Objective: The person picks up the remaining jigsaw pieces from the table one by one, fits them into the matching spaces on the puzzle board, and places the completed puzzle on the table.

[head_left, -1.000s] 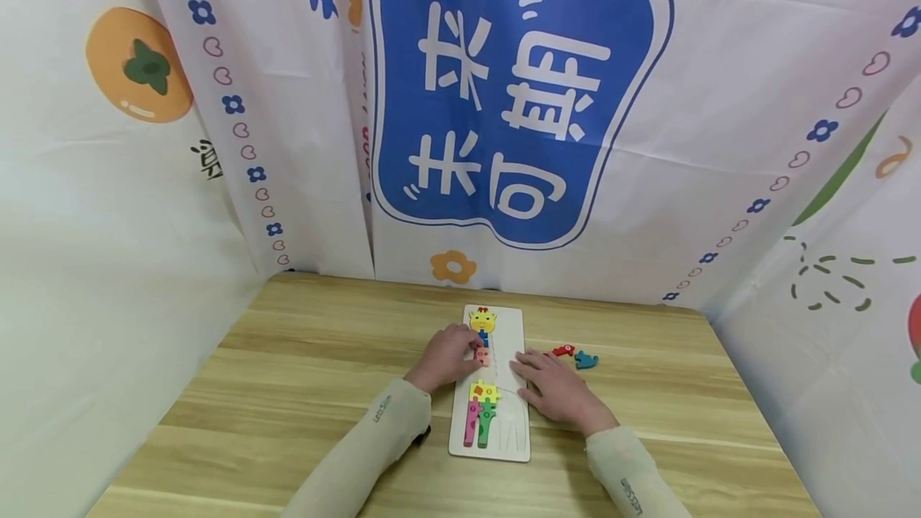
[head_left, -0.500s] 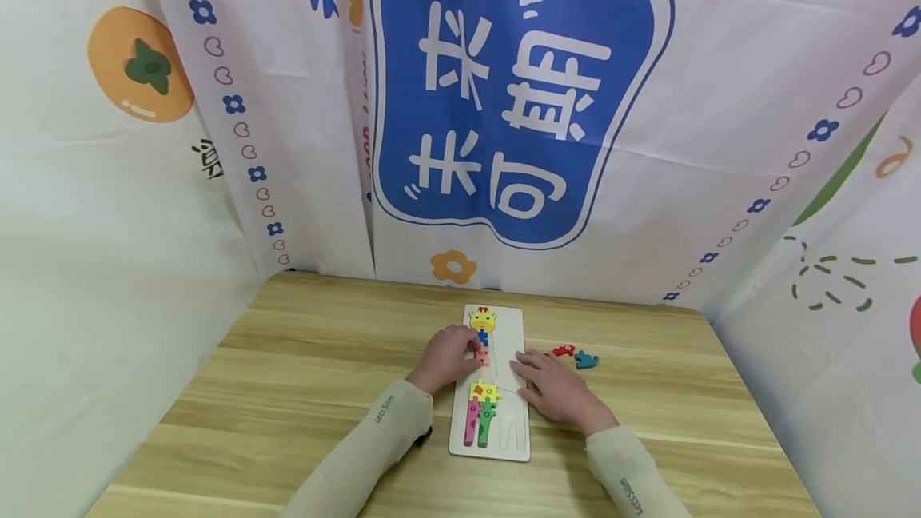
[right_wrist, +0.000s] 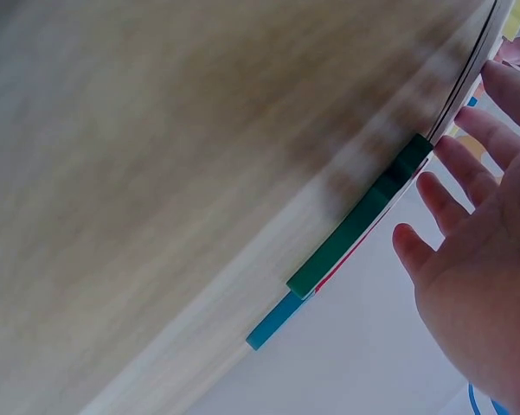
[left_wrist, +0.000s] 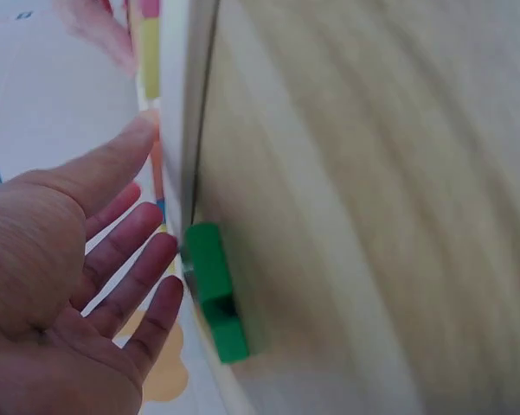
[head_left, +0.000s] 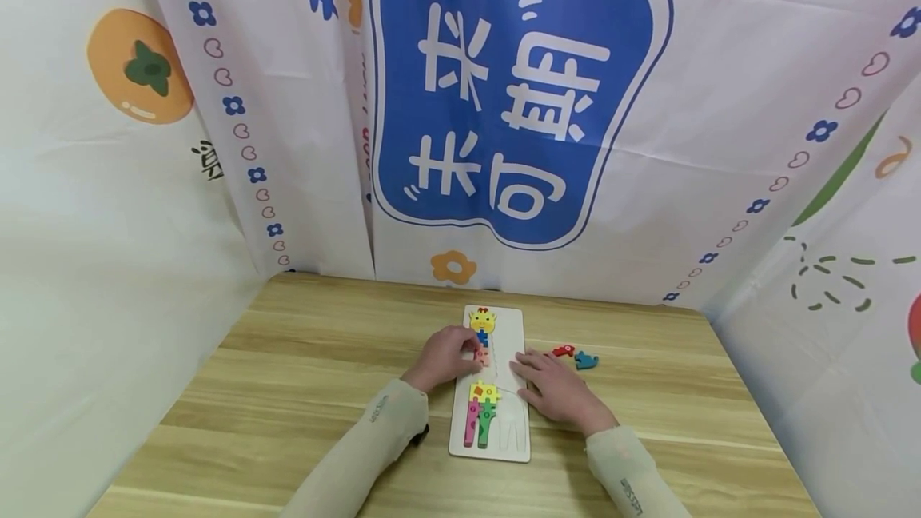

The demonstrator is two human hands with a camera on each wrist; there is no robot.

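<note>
A white giraffe puzzle board [head_left: 509, 330] lies lengthwise between the two hands. My left hand [head_left: 444, 356] reaches over its left edge and holds a coral puzzle piece [head_left: 485, 356] between thumb and fingers, partly covering it. Above that piece sit a blue piece [head_left: 483, 336] and the yellow giraffe head [head_left: 483, 320]. Lower on the board are a yellow piece [head_left: 484, 392], a pink leg piece [head_left: 471, 422] and a green leg piece [head_left: 486, 424]. With fingers spread, my right hand [head_left: 557, 390] rests on the board's right edge.
Loose on the wooden table [head_left: 647, 390], right of the board, lie a red piece [head_left: 564, 350] and a teal piece [head_left: 586, 360]. A green-sided piece [left_wrist: 210, 277] stands out beside the board in the left wrist view. A printed curtain [head_left: 612, 262] hangs behind the table.
My left hand and forearm have shifted very slightly left, fingers still at the coral piece. The right hand and the pieces on the board have stayed where they were.
</note>
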